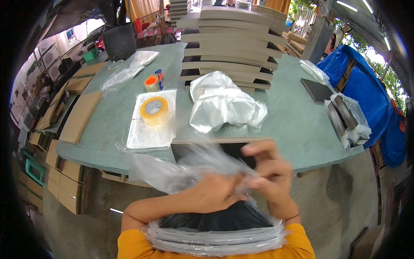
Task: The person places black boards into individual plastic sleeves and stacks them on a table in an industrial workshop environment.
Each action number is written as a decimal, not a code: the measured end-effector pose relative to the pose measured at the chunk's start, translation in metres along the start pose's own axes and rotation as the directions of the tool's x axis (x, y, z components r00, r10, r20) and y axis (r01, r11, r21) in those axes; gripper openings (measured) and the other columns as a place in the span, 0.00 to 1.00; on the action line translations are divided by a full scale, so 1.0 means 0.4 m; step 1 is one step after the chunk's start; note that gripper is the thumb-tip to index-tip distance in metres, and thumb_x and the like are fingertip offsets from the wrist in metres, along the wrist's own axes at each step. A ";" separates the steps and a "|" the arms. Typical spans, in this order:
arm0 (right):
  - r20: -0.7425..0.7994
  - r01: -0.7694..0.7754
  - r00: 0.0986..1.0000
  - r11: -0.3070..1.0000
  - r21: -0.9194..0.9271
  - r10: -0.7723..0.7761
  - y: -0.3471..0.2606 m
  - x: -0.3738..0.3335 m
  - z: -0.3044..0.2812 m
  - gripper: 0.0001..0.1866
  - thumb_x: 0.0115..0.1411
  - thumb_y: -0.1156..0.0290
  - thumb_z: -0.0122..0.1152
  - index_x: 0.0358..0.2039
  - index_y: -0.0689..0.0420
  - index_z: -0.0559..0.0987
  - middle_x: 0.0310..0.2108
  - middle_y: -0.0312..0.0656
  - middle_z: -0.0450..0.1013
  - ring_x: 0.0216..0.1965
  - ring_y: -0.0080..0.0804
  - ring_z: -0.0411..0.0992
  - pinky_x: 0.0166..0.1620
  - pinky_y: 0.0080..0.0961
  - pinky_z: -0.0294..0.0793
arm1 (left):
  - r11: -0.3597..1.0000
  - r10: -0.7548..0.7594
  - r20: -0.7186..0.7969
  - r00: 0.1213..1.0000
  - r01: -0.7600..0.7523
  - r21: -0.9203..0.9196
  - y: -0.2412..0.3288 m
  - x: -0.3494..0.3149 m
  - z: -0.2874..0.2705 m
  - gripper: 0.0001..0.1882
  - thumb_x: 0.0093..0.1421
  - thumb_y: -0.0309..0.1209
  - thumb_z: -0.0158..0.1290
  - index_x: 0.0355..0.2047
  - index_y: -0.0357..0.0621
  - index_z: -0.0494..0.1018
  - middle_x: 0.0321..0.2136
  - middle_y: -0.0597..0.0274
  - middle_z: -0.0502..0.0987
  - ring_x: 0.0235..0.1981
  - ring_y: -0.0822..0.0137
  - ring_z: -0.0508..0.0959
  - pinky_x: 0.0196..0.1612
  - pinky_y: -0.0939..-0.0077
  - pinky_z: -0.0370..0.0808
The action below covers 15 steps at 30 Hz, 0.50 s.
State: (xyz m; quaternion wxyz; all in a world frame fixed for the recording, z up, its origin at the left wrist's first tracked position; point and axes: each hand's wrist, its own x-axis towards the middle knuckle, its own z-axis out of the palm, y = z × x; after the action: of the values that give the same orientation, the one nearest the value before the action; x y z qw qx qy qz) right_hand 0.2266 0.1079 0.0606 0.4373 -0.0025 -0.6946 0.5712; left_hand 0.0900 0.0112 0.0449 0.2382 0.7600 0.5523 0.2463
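Note:
A clear plastic bag [159, 170], smeared by motion, spreads over the table's front edge and reaches to my hands. My left hand [217, 192] is closed on its bunched plastic. My right hand [274, 175] meets it there, thumb and fingers pinching the film, with the index finger bent above. Against my body sits a stack of dark flat boards [215, 220], wrapped in clear plastic folded in layers along its near side. Beyond my hands, a grey-edged board with a dark face [237, 151] lies on the table, partly hidden by the bag and my fingers.
On the green table [289, 112] lie crumpled plastic [226, 105], a yellow tape roll [154, 110] on flat plastic sheets [137, 129], and an orange-and-blue tape dispenser [153, 82]. Tall board stacks [233, 43] stand behind. Wrapped dark pieces [349, 118] lie right, cardboard [79, 116] left.

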 end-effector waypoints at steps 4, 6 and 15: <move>-0.046 -0.047 0.998 0.995 0.087 0.051 -0.034 0.027 -0.007 0.14 0.42 0.71 0.63 0.31 0.61 0.74 0.45 0.46 0.64 0.47 0.34 0.62 0.51 0.28 0.58 | 0.934 -0.037 -0.260 0.965 -0.059 -0.352 0.019 -0.002 -0.033 0.12 0.49 0.33 0.49 0.30 0.37 0.68 0.24 0.50 0.72 0.25 0.54 0.72 0.30 0.67 0.69; 0.065 -0.211 0.974 0.972 -0.102 0.218 0.015 0.021 -0.039 0.15 0.44 0.75 0.60 0.35 0.62 0.73 0.43 0.46 0.66 0.47 0.32 0.64 0.50 0.27 0.60 | 0.914 0.041 -0.410 0.911 -0.200 -0.353 0.012 -0.006 -0.069 0.06 0.49 0.28 0.48 0.28 0.40 0.68 0.22 0.61 0.72 0.21 0.65 0.72 0.27 0.79 0.68; 0.640 -0.275 0.722 0.958 -0.082 0.263 -0.007 0.001 0.009 0.14 0.53 0.64 0.51 0.35 0.61 0.73 0.30 0.43 0.72 0.35 0.31 0.70 0.40 0.26 0.67 | 0.663 0.035 -0.059 0.998 -0.067 -0.745 -0.099 -0.047 -0.108 0.05 0.49 0.24 0.46 0.26 0.38 0.70 0.26 0.62 0.72 0.27 0.71 0.71 0.29 0.78 0.68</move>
State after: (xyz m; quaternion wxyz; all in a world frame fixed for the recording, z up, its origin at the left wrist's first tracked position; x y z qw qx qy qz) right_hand 0.2255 0.1044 0.0631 0.0844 0.0973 -0.7891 0.6006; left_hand 0.0289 0.0081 0.0509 0.5105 0.6060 0.3861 0.4723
